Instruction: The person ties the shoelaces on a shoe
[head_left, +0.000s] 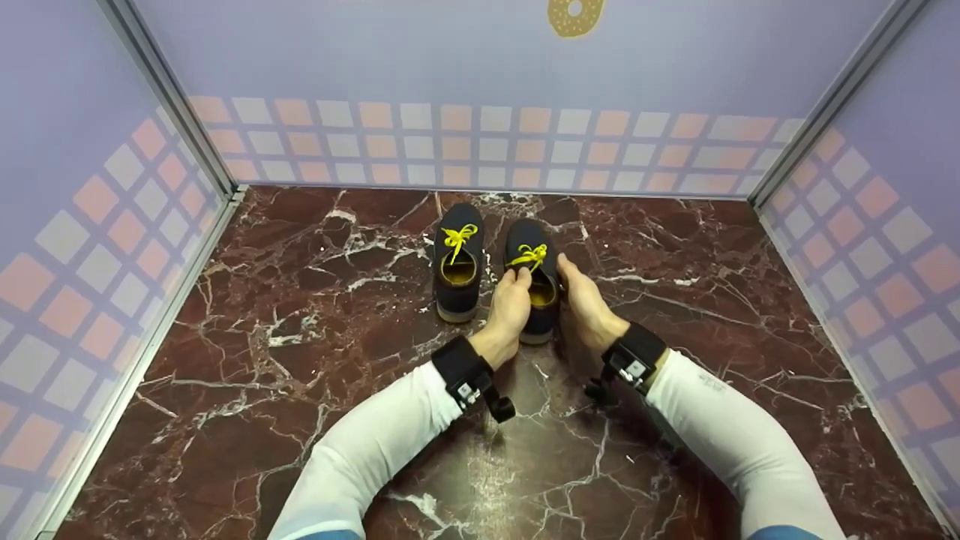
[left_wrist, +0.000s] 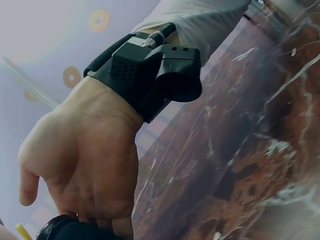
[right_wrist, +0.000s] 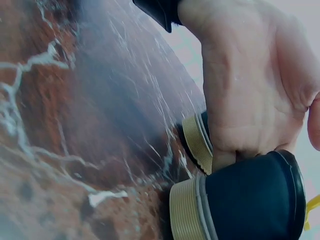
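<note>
Two dark shoes with yellow laces stand side by side on the floor, toes toward the back wall. The right-hand shoe (head_left: 517, 236) has both hands at its sides. My left hand (head_left: 510, 307) lies along its left side, between the two shoes; the right wrist view shows that hand (right_wrist: 245, 85) with fingers running down behind the shoe's heel (right_wrist: 245, 200). My right hand (head_left: 589, 307) lies along its right side, fingers extended; in the left wrist view its fingertips are hidden behind the dark shoe (left_wrist: 80, 230). The left-hand shoe (head_left: 454, 292) stands untouched.
Reddish-brown marbled floor (head_left: 360, 315) spreads around the shoes. A lilac back wall (head_left: 375, 60) with pink and white squares stands behind them. Side walls (head_left: 52, 225) rise left and right. Both wrists carry black camera bands (head_left: 461, 371).
</note>
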